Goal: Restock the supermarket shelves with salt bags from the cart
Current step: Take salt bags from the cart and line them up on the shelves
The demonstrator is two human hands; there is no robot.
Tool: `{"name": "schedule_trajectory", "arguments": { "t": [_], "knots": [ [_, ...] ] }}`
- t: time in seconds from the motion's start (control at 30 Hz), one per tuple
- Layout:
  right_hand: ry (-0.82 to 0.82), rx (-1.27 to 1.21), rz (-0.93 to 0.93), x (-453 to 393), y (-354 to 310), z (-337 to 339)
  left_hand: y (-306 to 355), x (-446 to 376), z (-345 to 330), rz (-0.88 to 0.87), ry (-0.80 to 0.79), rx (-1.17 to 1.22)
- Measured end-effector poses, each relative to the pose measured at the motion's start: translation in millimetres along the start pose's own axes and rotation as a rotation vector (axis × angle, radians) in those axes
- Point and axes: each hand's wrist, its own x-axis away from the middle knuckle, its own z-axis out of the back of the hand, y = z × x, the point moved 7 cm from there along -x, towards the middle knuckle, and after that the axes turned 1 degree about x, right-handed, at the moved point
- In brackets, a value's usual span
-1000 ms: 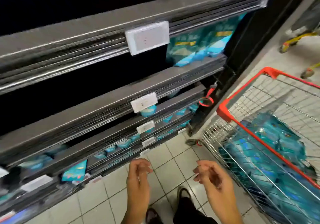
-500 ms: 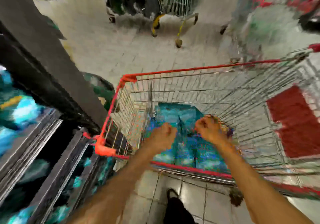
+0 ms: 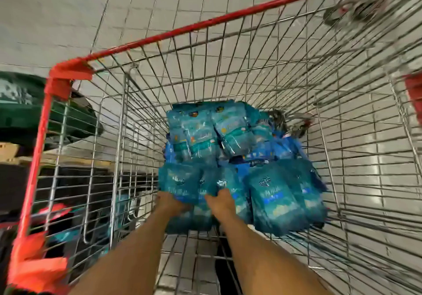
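A wire cart with a red rim (image 3: 205, 24) holds a pile of blue-green salt bags (image 3: 205, 134) in its near middle. Both my arms reach down into the basket. My left hand (image 3: 171, 203) grips the lower edge of a near salt bag (image 3: 180, 185), with its fingertips hidden behind the bag. Just to its right, my right hand (image 3: 222, 203) grips the neighbouring bags (image 3: 228, 185), thumb and fingers curled on them. More bags stand upright at the right of the pile (image 3: 278, 198).
The dark shelf unit (image 3: 22, 180) stands to the left beyond the cart's wire side. A dark green bundle (image 3: 20, 109) lies on the floor at the left. Pale tiled floor (image 3: 68, 9) stretches beyond the cart. The image is motion-blurred.
My view swung from the shelves to the cart. Both hands, held free in front of me a second ago, went down into the basket and took hold of the near salt bags.
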Motion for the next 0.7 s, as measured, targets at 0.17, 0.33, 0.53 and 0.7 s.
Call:
{"name": "schedule_trajectory", "arguments": {
  "t": [0.17, 0.33, 0.53, 0.7],
  "knots": [
    [0.044, 0.048, -0.110, -14, 22, -37, -11, 4, -12, -0.020, 0.033, 0.104],
    [0.035, -0.023, -0.002, -17, 22, -35, -15, 4, -5, 0.031, 0.010, 0.157],
    [0.061, -0.114, 0.078, 14, -10, 21, 7, 35, 7, -0.005, -0.040, 0.466],
    [0.057, -0.213, 0.253, 72, -59, 80, 49, 100, 49, -0.160, -0.040, 0.715]
  ]
}}
